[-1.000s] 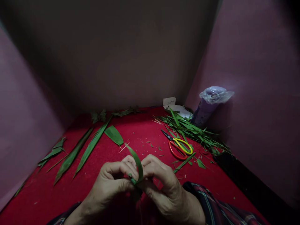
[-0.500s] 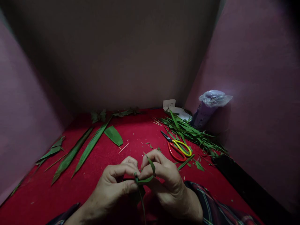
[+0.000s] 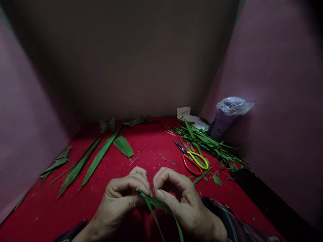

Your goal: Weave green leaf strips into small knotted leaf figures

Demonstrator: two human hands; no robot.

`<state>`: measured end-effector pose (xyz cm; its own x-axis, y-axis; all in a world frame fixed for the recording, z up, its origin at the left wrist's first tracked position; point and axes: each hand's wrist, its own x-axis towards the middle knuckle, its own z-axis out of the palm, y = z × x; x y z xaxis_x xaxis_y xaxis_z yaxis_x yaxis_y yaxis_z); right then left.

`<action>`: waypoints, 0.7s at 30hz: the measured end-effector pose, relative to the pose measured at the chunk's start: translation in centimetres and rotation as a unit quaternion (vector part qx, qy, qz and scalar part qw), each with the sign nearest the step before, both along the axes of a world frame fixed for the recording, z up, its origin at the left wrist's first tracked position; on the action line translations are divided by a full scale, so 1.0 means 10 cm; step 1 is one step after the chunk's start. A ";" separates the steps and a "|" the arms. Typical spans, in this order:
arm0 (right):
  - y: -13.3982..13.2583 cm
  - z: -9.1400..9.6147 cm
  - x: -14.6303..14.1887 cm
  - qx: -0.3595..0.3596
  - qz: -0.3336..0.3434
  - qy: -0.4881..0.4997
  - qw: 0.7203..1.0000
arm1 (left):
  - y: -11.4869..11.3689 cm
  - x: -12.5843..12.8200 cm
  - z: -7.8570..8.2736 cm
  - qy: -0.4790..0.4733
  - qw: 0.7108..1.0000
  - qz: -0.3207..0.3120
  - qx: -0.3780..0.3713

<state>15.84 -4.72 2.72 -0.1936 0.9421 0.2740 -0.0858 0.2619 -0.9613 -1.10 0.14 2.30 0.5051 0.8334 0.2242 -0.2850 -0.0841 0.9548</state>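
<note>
Both my hands meet low in the middle over the red cloth [image 3: 151, 148]. My left hand [image 3: 121, 201] pinches a narrow green leaf strip [image 3: 156, 205] between thumb and curled fingers. My right hand [image 3: 179, 198] pinches the same strip just to the right, fingers bent. The strip's loose ends trail down toward me between my wrists. Plaid sleeves cover both forearms.
Red and yellow scissors [image 3: 193, 159] lie to the right, beside a heap of cut green leaves [image 3: 207, 143]. Long whole leaves [image 3: 88, 161] lie on the left. A purple bottle [image 3: 223, 119] wrapped in plastic stands in the back right corner. Purple walls close in on three sides.
The strip stood up in a loop over my fingers a second ago. It has since been folded down, and its ends now hang toward me. Both hands stayed in place.
</note>
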 end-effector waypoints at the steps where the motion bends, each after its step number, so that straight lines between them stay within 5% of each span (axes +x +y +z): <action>1: 0.00 0.01 0.00 -0.017 0.003 -0.003 1.000 | 0.00 0.00 0.00 0.001 1.000 0.004 0.006; 13: 0.03 -0.01 -0.04 -0.166 0.061 0.083 0.981 | 0.00 -0.04 0.07 0.031 0.993 0.024 0.114; 21: 0.03 0.01 -0.05 -0.207 0.100 0.144 0.963 | -0.02 -0.03 0.06 0.030 0.997 0.030 0.057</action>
<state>15.34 -4.44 2.78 -0.3542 0.9340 -0.0471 -0.3728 -0.1872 -0.9089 -1.40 -0.01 2.95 0.4703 0.8335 0.2899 -0.2185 -0.2084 0.9533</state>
